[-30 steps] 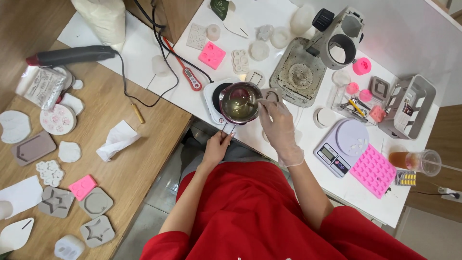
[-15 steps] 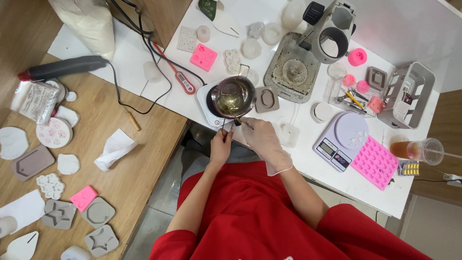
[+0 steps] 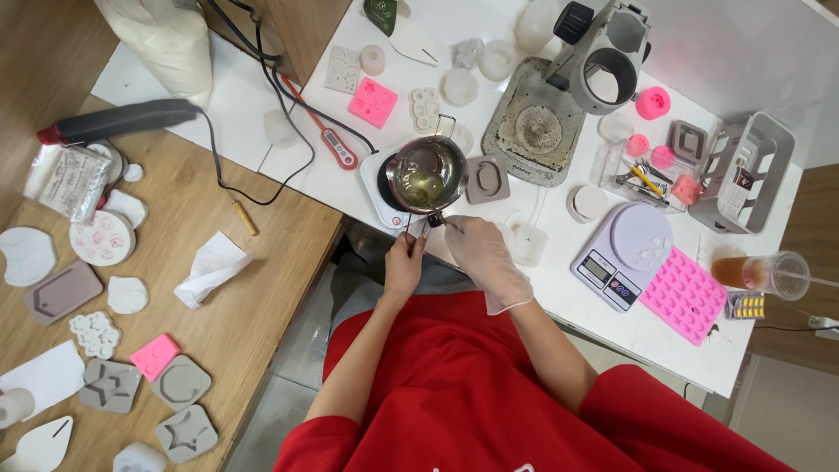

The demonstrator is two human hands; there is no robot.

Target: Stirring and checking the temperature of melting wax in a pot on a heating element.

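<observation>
Pot [image 3: 427, 175] of yellowish liquid is kept on the small hotplate [image 3: 384, 194], its handle pinched by the bare left hand [image 3: 405, 263] and gripped by the gloved right hand [image 3: 483, 254]; if tilted, liquid could be spilled onto the white table [image 3: 559, 288].

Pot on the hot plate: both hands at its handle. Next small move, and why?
Probably lift the pot slightly, level. The left hand grips the wire handle, the gloved right hand steadies beside it, and yellowish liquid sits inside. The hot plate sits near the table edge.
</observation>
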